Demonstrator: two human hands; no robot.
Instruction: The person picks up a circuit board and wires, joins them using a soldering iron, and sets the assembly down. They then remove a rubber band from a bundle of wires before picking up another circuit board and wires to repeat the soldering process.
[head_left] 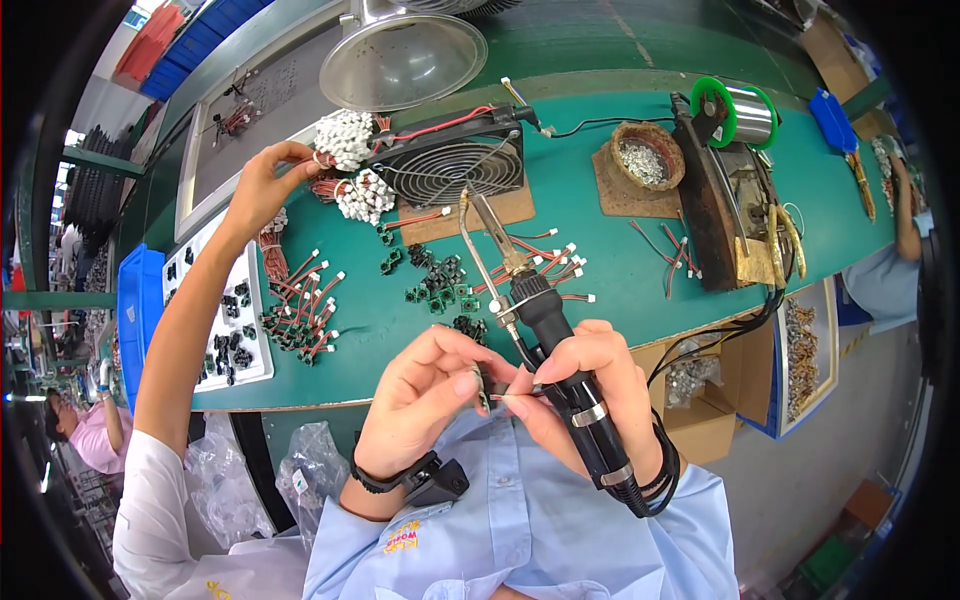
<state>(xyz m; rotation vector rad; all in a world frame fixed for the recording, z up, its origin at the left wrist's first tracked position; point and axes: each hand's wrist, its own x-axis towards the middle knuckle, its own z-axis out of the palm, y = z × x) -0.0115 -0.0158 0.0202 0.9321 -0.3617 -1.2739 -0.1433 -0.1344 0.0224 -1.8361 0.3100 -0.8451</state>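
Note:
My left hand [425, 400] is closed in a pinch on a small dark green part [483, 388] in front of my chest. In my right hand [605, 385] rests a black soldering iron [545, 308] with a thin metal feed tube, its tip pointing away over the bench. The right thumb and index finger also meet near the small part, seemingly pinching a thin wire lead there; the fingers partly hide it. Just beyond the hands lies a pile of small black-and-green components [435, 283], with red-and-black leads with white connectors [560, 262] to its right.
A co-worker's hand [270, 190] touches bundled white connectors [345, 138] at the left. Behind the pile stands a black fan [455, 165]. Farther right are a bowl of solder scraps [675, 140], a solder spool [750, 115] and an iron stand [705, 190]. A white tray [255, 345] holds components.

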